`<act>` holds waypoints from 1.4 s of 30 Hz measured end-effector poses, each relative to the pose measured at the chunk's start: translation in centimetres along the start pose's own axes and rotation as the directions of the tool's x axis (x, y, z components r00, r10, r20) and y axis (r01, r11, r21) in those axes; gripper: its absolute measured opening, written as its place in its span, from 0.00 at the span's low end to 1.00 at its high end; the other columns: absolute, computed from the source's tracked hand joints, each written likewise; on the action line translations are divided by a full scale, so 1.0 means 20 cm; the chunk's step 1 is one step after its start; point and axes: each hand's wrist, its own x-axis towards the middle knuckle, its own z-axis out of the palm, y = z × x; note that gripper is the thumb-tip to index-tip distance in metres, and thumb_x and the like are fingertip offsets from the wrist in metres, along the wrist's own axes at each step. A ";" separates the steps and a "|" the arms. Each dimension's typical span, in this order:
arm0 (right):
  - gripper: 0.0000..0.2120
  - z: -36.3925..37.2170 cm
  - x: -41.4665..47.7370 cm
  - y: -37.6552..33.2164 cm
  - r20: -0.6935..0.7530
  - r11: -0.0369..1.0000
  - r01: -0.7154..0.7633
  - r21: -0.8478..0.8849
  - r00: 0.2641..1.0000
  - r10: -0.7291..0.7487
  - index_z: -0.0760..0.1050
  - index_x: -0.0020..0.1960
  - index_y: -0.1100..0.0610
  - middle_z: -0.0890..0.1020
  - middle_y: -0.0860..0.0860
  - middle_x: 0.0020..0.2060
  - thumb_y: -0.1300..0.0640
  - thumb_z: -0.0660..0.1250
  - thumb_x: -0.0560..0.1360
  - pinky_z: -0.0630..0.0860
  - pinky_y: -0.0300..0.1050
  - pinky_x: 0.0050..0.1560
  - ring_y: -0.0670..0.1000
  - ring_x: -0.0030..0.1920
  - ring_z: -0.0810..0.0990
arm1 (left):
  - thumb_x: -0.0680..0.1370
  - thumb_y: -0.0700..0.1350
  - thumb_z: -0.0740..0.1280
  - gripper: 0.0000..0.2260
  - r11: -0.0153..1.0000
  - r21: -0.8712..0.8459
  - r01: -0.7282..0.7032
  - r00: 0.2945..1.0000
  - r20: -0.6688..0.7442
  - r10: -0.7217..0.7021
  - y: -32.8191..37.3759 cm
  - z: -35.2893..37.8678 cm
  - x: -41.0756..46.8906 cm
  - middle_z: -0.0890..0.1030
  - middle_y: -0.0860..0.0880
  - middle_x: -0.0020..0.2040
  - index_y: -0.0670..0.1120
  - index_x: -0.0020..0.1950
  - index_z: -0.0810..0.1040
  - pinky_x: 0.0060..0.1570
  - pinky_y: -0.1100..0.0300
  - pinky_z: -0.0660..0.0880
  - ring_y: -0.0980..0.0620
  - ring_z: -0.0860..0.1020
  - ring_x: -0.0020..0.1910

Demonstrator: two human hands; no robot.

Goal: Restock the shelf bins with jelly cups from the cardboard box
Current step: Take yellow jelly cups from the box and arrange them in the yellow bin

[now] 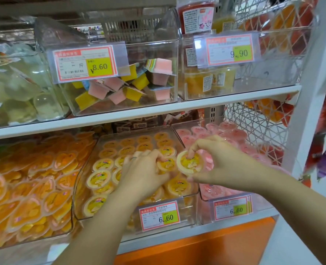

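While a yellow jelly cup [189, 162] is pinched at its rim by fingers of the right hand [221, 161] above the middle bin [191, 197] | left hand [145, 169] fingers laid on packed cups [101, 177], grip cannot be told | cup best set lid-up into the gap, rows kept flat.
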 end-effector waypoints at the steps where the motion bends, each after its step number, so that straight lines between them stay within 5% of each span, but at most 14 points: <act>1: 0.18 0.01 0.00 -0.01 0.007 1.000 0.006 -0.004 1.000 -0.006 0.71 0.47 0.42 0.72 0.44 0.54 0.47 0.77 0.63 0.64 0.34 0.56 0.41 0.59 0.65 | 0.69 0.66 0.66 0.18 1.000 0.008 -0.008 1.000 0.008 0.008 -0.01 0.00 0.00 0.75 0.58 0.57 0.60 0.54 0.72 0.62 0.52 0.62 0.52 0.68 0.62; 5: 0.18 0.08 0.01 -0.04 0.036 0.994 0.051 -0.092 0.998 -0.048 0.71 0.50 0.41 0.68 0.48 0.59 0.44 0.75 0.64 0.60 0.39 0.64 0.45 0.63 0.60 | 0.72 0.60 0.66 0.14 0.997 -0.033 -0.066 0.997 0.033 0.067 -0.06 -0.05 0.00 0.74 0.60 0.62 0.62 0.57 0.75 0.64 0.54 0.61 0.54 0.67 0.66; 8: 0.18 0.13 0.01 -0.02 0.108 0.960 0.074 -0.269 0.993 -0.046 0.72 0.55 0.46 0.68 0.50 0.61 0.41 0.71 0.69 0.45 0.47 0.74 0.40 0.66 0.51 | 0.74 0.59 0.65 0.13 0.992 -0.062 -0.114 0.992 0.048 0.117 -0.12 -0.07 -0.01 0.74 0.61 0.62 0.62 0.58 0.76 0.66 0.52 0.63 0.54 0.69 0.65; 12: 0.18 0.15 0.02 -0.01 0.110 0.928 0.088 -0.362 0.993 -0.051 0.73 0.56 0.44 0.74 0.43 0.61 0.37 0.67 0.70 0.33 0.57 0.73 0.45 0.72 0.50 | 0.77 0.57 0.64 0.13 0.986 -0.041 -0.160 0.985 0.057 0.162 -0.17 -0.07 -0.02 0.73 0.61 0.65 0.61 0.61 0.76 0.67 0.50 0.63 0.55 0.69 0.66; 17: 0.18 0.16 0.02 0.01 0.074 0.909 0.158 -0.385 0.987 -0.141 0.75 0.55 0.43 0.76 0.41 0.54 0.38 0.69 0.69 0.41 0.48 0.72 0.40 0.63 0.59 | 0.80 0.53 0.61 0.15 0.973 -0.073 -0.218 0.971 0.087 0.224 -0.18 -0.04 -0.05 0.72 0.59 0.68 0.58 0.66 0.74 0.66 0.53 0.66 0.55 0.70 0.67; 20: 0.14 0.23 0.00 0.03 -0.053 0.947 0.181 -0.266 0.978 -0.202 0.76 0.51 0.45 0.75 0.39 0.49 0.40 0.70 0.69 0.48 0.37 0.62 0.37 0.54 0.56 | 0.81 0.53 0.58 0.15 0.973 -0.026 -0.231 0.968 0.100 0.232 -0.18 -0.03 -0.05 0.69 0.58 0.71 0.60 0.68 0.71 0.67 0.53 0.64 0.55 0.67 0.69; 26: 0.14 0.32 -0.01 0.11 -0.158 0.919 0.181 -0.349 0.956 -0.248 0.69 0.46 0.45 0.82 0.42 0.46 0.38 0.61 0.66 0.55 0.47 0.61 0.45 0.57 0.67 | 0.81 0.53 0.58 0.15 0.974 -0.019 -0.227 0.969 0.099 0.228 -0.18 -0.02 -0.05 0.67 0.59 0.71 0.60 0.68 0.71 0.68 0.52 0.63 0.56 0.65 0.70; 30: 0.19 0.28 -0.03 0.08 -0.199 0.927 0.197 -0.320 0.942 -0.269 0.71 0.52 0.45 0.81 0.43 0.52 0.36 0.62 0.66 0.56 0.45 0.59 0.46 0.59 0.66 | 0.80 0.48 0.61 0.14 0.953 -0.043 -0.301 0.953 -0.039 0.299 -0.17 -0.06 -0.06 0.74 0.59 0.66 0.57 0.64 0.76 0.67 0.51 0.64 0.54 0.71 0.65; 35: 0.16 0.26 -0.15 -0.08 -0.420 0.970 0.207 -0.126 0.875 -0.242 0.75 0.51 0.49 0.80 0.42 0.48 0.41 0.65 0.69 0.62 0.42 0.54 0.47 0.54 0.71 | 0.76 0.45 0.59 0.13 0.890 -0.051 -0.454 0.866 -0.258 0.427 -0.13 -0.14 -0.21 0.81 0.53 0.53 0.50 0.55 0.80 0.53 0.49 0.75 0.51 0.78 0.53; 39: 0.11 0.50 -0.47 -0.15 -0.555 0.981 0.190 0.035 0.820 -0.139 0.78 0.47 0.57 0.80 0.48 0.42 0.50 0.66 0.71 0.69 0.42 0.49 0.49 0.47 0.75 | 0.76 0.39 0.60 0.11 0.868 -0.337 -0.363 0.881 -0.427 0.203 -0.11 0.06 -0.62 0.79 0.55 0.48 0.47 0.52 0.80 0.50 0.65 0.72 0.60 0.76 0.49; 42: 0.10 0.75 -0.73 -0.09 -0.500 0.988 0.070 0.136 0.866 0.007 0.78 0.45 0.58 0.78 0.46 0.41 0.51 0.65 0.72 0.68 0.35 0.50 0.46 0.46 0.74 | 0.77 0.38 0.61 0.11 0.833 -0.529 -0.162 0.941 -0.338 -0.032 -0.13 0.31 -0.98 0.77 0.62 0.47 0.50 0.51 0.80 0.47 0.74 0.69 0.68 0.75 0.48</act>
